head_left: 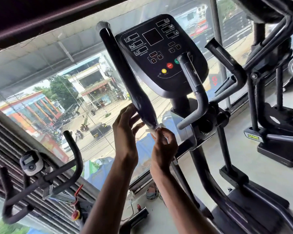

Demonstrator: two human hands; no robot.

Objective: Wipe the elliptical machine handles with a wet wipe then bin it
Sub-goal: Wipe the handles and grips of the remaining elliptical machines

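A: Two hands at the lower end of the long left handle [125, 73]. Right hand [165, 146]: fingers [161, 132] pressed together, pinching the wet wipe [156, 129] against the narrow bottom of the handle's black grip.

B: And the left hand [125, 130]?

A: Fingers loosely spread, holding nothing. It stands just beside the grip on the window side, cupped toward it. Whether the palm touches the grip cannot be told from where I stand.

B: Location of the wipe, exactly?

A: Bunched, white, at the tapered foot of the grip, between the right fingertips and the handle. Only a small part shows.

B: Orientation of the handle?

A: Long axis runs from the wipe up and to the left, away from the person, ending at the capped top near the upper corner of the console [161, 53]. The whole grip lies above the fingers.

B: So the stroke direction?

A: My judgement: upward along that axis, the right hand carrying the wipe, since it is the nearer hand and already on the work. The left may steady the bar.

B: Remaining items?

A: Likely the right long handle [227, 59] and the short curved handle [193, 85] beyond the console, both well apart from the wipe. No bin is in sight.
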